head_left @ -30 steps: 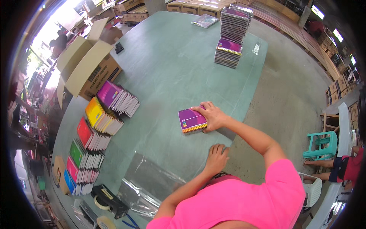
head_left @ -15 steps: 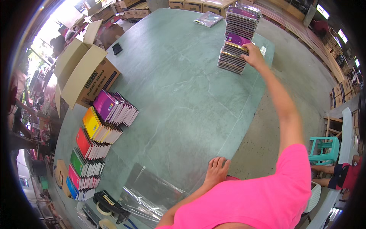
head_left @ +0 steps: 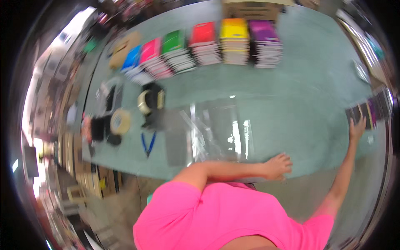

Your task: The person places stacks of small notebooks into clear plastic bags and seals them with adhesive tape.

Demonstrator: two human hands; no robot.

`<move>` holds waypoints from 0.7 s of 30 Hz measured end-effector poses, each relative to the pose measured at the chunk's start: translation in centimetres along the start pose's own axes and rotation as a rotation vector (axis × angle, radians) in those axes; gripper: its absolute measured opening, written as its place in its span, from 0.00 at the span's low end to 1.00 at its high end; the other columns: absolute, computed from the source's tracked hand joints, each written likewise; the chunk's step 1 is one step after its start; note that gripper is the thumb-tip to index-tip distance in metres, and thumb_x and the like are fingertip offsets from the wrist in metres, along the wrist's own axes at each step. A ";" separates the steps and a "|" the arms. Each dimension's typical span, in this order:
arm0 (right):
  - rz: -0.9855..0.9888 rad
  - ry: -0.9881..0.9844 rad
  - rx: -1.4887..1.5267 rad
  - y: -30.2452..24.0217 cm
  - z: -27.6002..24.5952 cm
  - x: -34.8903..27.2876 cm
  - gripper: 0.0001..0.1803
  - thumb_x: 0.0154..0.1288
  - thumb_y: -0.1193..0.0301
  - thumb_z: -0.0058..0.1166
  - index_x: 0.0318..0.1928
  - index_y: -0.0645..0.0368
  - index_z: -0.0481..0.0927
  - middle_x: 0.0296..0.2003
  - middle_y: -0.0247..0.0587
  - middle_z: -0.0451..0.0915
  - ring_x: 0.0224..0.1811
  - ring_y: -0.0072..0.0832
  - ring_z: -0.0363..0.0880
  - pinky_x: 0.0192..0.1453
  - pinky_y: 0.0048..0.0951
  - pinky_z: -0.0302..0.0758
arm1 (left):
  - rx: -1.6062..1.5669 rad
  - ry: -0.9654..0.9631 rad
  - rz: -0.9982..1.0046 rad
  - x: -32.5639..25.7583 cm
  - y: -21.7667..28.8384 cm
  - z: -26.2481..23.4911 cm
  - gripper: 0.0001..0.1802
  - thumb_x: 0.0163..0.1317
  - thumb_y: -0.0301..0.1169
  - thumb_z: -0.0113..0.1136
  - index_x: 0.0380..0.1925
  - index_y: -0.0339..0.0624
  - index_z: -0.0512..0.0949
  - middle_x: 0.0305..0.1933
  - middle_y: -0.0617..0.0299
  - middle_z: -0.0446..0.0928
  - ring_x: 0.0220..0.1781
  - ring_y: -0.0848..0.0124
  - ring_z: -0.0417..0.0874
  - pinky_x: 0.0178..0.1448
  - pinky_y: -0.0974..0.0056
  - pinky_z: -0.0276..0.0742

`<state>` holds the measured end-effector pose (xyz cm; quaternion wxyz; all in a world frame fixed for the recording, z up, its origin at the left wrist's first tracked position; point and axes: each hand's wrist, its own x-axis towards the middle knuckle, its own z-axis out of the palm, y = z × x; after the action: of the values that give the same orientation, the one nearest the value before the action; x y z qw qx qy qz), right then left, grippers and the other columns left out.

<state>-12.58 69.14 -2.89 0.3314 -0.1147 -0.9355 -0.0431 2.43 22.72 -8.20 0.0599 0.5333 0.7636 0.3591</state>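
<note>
The right hand (head_left: 357,128) reached far out toward three o'clock, its arm stretched almost straight, and lay on the near edge of a dark stack of notebooks (head_left: 368,113) at the right end of the green table (head_left: 300,104); blur kept me from telling whether the fingers were spread or curled around a book. The left hand (head_left: 278,166) rested palm down on the table's near edge, close to five o'clock from the picture's middle, fingers a little spread and flat, gripping nothing. Just beside it, toward ten o'clock, lay a sheet of clear plastic wrap (head_left: 216,133), glinting. Farther toward nine o'clock sat a tape dispenser (head_left: 151,103) with a roll in it, a second tape roll (head_left: 119,121) and blue-handled scissors (head_left: 148,143). Along the far edge, from eleven round to one o'clock, stood a row of notebook piles: blue (head_left: 132,62), pink (head_left: 152,56), green (head_left: 177,48), red (head_left: 204,41), yellow (head_left: 234,39) and purple (head_left: 266,41), with a cardboard box (head_left: 250,6) behind them at twelve. The person's pink shirt (head_left: 225,216) filled six o'clock.
</note>
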 end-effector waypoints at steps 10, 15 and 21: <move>-0.190 -0.248 0.586 -32.7 -6.3 -3.4 0.21 0.62 0.65 0.54 0.54 0.57 0.72 0.54 0.40 0.72 0.55 0.33 0.71 0.54 0.31 0.68 | 0.920 1.060 -0.918 -33.6 -13.8 -44.4 0.15 0.57 0.38 0.54 0.31 0.35 0.78 0.35 0.48 0.79 0.42 0.53 0.77 0.48 0.54 0.70; -0.500 -0.704 0.642 -53.5 -10.0 -16.3 0.32 0.64 0.56 0.47 0.64 0.59 0.59 0.66 0.55 0.53 0.69 0.50 0.48 0.70 0.47 0.47 | 0.399 1.226 -1.356 -43.6 -21.5 -49.6 0.26 0.46 0.46 0.69 0.30 0.30 0.79 0.33 0.47 0.80 0.35 0.58 0.81 0.42 0.57 0.74; -0.614 -0.640 0.456 -58.0 -11.1 -20.4 0.33 0.62 0.55 0.48 0.62 0.59 0.62 0.64 0.56 0.57 0.67 0.53 0.52 0.68 0.49 0.49 | -0.114 1.168 -1.326 -43.8 -19.8 -51.7 0.17 0.46 0.38 0.70 0.20 0.34 0.78 0.24 0.59 0.78 0.17 0.73 0.74 0.17 0.68 0.66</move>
<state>-4.53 7.37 -7.33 0.0164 0.2342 -0.9664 0.1043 -18.81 -43.33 4.95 -0.1174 -0.2913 0.8052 0.5031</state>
